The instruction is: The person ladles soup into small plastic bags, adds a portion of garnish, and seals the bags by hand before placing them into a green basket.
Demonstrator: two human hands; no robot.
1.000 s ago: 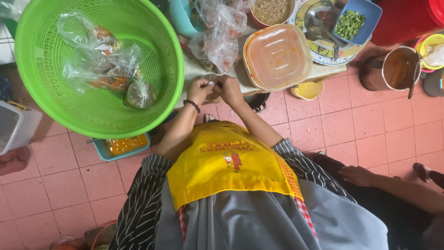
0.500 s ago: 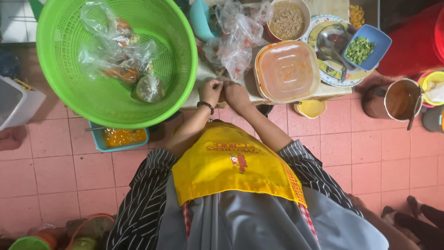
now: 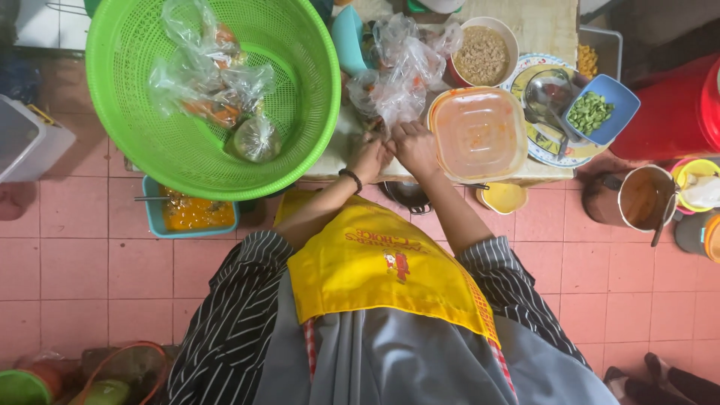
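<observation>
My left hand, with a dark band on its wrist, and my right hand are pressed together at the near edge of a low table. Their fingertips pinch the bottom of a bunch of clear plastic bags lying on the table. What is inside the pinched bag is hidden by my fingers. A big green mesh basket stands just left of my hands and holds several knotted bags of food. A square lidded container, tinted orange, touches my right hand's side.
A white bowl of brown grains, a patterned plate with a metal ladle and a blue dish of chopped greens sit behind. On the pink tiled floor: blue tub, yellow bowl, metal pot, red bin. Another person's feet show bottom right.
My hands stay joined on the bags while the view has slid, bringing more of the table in. The other person at the lower right has drawn back; only feet remain.
</observation>
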